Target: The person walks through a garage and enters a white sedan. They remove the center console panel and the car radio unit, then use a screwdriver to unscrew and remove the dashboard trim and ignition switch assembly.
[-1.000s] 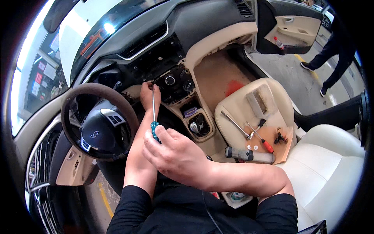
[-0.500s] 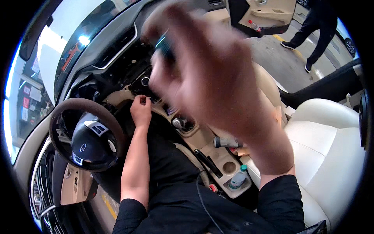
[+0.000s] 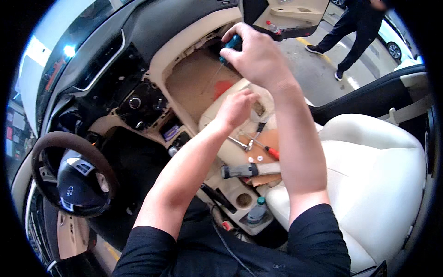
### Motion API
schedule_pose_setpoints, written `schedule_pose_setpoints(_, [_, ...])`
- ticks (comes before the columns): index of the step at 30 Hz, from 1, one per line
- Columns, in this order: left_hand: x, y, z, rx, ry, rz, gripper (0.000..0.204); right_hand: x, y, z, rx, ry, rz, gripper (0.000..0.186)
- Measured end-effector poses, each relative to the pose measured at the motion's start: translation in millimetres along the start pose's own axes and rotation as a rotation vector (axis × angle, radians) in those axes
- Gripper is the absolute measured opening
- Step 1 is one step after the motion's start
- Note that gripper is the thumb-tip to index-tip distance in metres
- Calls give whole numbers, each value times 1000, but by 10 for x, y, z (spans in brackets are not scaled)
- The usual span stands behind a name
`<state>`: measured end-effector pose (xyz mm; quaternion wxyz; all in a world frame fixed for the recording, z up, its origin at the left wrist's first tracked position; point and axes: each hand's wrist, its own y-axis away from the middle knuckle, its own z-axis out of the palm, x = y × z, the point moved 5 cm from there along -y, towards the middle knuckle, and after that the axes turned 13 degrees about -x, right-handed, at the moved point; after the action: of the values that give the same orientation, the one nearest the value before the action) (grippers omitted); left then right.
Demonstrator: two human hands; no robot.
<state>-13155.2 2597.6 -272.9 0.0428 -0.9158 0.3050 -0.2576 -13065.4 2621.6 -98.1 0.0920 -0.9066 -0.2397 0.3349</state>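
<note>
Over the front of the passenger seat [image 3: 360,161], my right hand [image 3: 260,57] is wrapped round the teal and dark handle of a screwdriver [image 3: 234,44]. Its thin shaft slants down and to the left. Lower down, my left hand [image 3: 236,109] is closed above the seat, its fingertips beside a whitish bag-like thing [image 3: 264,104]. Whatever those fingers may hold is hidden. Close to that hand lie a shiny metal ratchet-like tool [image 3: 240,143], a red-handled screwdriver [image 3: 272,152] and two small white round pieces [image 3: 255,159].
A grey cylindrical flashlight [image 3: 240,171] lies near the console [image 3: 233,196], which holds a clear bottle [image 3: 257,211] with a teal cap. The steering wheel [image 3: 74,134] is at left, beside the opened-up dashboard [image 3: 134,101]. A person [image 3: 355,27] stands outside the open passenger door [image 3: 295,14].
My left hand has moved from the centre dash to above the passenger seat. My right hand, blurred and nearer before, is now farther away with the screwdriver. The view has shifted right.
</note>
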Motion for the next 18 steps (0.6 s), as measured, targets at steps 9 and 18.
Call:
schedule_pose_setpoints(9, [-553,1361,-984,432,218,-426,13,827,264,660,-877,33,368,37])
schedule_pose_setpoints(18, [-1972,3104,-1474,877,118,-943,49,755,762,2224,-1422,637,319,30])
